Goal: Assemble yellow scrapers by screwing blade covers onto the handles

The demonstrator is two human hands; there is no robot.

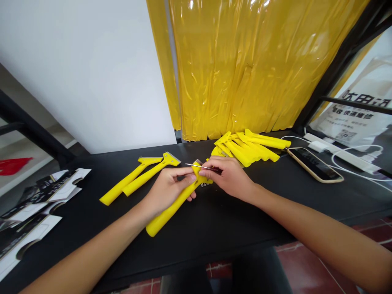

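Note:
A yellow scraper (171, 210) lies slantwise in my left hand (171, 183), its head up and its long handle pointing down toward the table's front. My left fingers are closed around it just under the head, the thumb pressing on top. Close against the scraper's head, my right hand (228, 173) pinches a thin metal tool (200, 166) with a narrow shaft. The shaft points left across the head, and its grip is mostly hidden in my fingers. Several small metal pieces (204, 185) lie on the table below my right fingertips.
Two yellow scrapers (143, 175) rest left of my hands, with a pile of yellow scraper handles (248, 149) behind my right hand. A phone (315, 163) and a white power strip (343, 153) with cables lie right. Printed cards (39, 212) cover the black table's (245, 228) left end.

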